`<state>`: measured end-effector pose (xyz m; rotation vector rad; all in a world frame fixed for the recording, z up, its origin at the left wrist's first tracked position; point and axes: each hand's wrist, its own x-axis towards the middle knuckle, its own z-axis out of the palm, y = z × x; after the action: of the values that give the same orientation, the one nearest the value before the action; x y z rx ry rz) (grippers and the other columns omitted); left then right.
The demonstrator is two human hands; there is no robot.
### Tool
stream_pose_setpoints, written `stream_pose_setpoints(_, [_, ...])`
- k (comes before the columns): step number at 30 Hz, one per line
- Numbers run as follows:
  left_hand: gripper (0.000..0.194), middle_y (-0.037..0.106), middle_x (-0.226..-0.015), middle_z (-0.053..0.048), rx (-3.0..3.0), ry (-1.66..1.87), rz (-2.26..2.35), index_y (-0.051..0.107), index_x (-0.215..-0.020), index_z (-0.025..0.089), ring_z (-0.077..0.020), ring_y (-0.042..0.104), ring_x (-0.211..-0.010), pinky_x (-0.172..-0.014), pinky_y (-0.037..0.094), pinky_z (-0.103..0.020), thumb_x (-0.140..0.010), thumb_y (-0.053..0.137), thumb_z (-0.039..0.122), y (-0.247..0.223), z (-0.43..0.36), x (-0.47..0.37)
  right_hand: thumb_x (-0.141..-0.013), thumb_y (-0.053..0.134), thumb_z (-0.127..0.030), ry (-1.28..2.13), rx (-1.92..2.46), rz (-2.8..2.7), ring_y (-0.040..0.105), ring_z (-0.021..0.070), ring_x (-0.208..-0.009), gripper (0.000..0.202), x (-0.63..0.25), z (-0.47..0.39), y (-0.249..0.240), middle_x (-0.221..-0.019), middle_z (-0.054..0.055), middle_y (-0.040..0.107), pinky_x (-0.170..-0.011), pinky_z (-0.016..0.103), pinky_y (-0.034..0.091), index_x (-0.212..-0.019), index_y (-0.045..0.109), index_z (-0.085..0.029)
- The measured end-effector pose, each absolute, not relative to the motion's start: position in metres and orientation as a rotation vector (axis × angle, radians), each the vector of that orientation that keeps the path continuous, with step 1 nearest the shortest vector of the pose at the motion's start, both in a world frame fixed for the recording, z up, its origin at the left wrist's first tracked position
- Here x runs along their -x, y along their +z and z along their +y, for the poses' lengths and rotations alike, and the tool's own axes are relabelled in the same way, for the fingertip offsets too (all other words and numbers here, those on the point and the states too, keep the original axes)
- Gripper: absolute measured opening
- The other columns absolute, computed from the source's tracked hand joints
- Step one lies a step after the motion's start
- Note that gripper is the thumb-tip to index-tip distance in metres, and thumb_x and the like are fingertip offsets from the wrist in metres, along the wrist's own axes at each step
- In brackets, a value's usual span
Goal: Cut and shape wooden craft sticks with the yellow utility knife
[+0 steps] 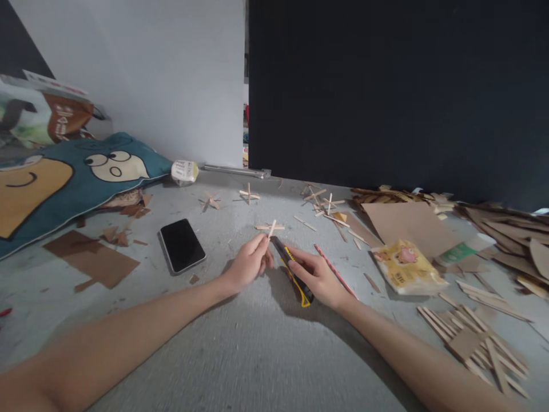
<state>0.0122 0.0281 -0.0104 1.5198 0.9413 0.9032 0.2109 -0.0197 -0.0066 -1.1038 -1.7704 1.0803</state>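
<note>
My left hand (250, 260) pinches a thin wooden craft stick (271, 229) near its lower end, the stick pointing up and away from me. Wrapped around a black and yellow utility knife (295, 280), my right hand (317, 274) keeps its front end close to the left fingertips and the stick. Whether the blade touches the wood cannot be made out. Just beyond the hands another craft stick (263, 228) lies flat on the grey table. A red patterned pencil (332, 268) rests beside my right hand.
A phone (182, 246) lies left, near a teal cushion (107, 166). Small crossed-stick pieces (249, 195) stand at the back. To the right are a yellow tissue pack (407, 268), cardboard (403, 223) and a pile of craft sticks (493, 355). A dark panel (386, 91) rises behind.
</note>
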Motion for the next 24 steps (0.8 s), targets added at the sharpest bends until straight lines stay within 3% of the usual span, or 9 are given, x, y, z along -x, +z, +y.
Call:
stream_pose_setpoints(3, [0.050, 0.061, -0.064, 0.003, -1.468, 0.928, 0.908, 0.057, -0.121, 0.016, -0.0082, 0.044, -0.041, -0.042, 0.029, -0.021, -0.104, 0.040, 0.059, -0.0087, 0.0281, -0.0126, -0.101, 0.052, -0.057, 1.005, 1.102, -1.812, 0.061, 0.0227, -0.092, 0.054, -0.2117, -0.0184, -0.0076, -0.102, 0.006, 0.071, -0.084, 0.033, 0.050, -0.133, 0.071, -0.018])
stream_pose_setpoints(9, [0.066, 0.068, -0.072, -0.001, -1.485, 0.924, 0.807, 0.053, -0.149, 0.015, -0.0068, 0.044, -0.042, -0.040, 0.029, -0.019, -0.102, 0.049, 0.062, -0.0111, 0.0332, -0.0084, -0.102, 0.049, -0.060, 0.995, 1.120, -1.822, 0.059, 0.0206, -0.083, 0.053, -0.2115, -0.0187, -0.0067, -0.092, 0.004, 0.068, -0.077, 0.030, 0.049, -0.123, 0.074, -0.019])
stream_pose_setpoints(18, [0.062, 0.064, -0.069, 0.000, -1.628, 0.921, 0.878, 0.047, -0.159, 0.010, -0.0072, 0.038, -0.044, -0.046, 0.034, -0.020, -0.106, 0.043, 0.041, -0.0068, 0.0290, -0.0077, -0.097, 0.052, -0.069, 1.049, 1.129, -1.758, 0.043, 0.0161, -0.067, 0.054, -0.2110, -0.0192, -0.0034, -0.070, -0.001, 0.046, -0.062, 0.028, 0.036, -0.092, 0.069, -0.018])
stream_pose_setpoints(24, [0.053, 0.060, -0.061, 0.002, -1.795, 0.957, 0.972, 0.059, -0.150, 0.013, -0.0112, 0.045, -0.055, -0.058, 0.041, -0.022, -0.101, 0.044, 0.023, -0.0133, 0.0313, -0.0051, -0.094, 0.055, -0.071, 1.145, 1.105, -1.721, 0.040, 0.0135, -0.063, 0.055, -0.2119, -0.0189, -0.0020, -0.068, -0.002, 0.046, -0.058, 0.027, 0.034, -0.078, 0.061, -0.019])
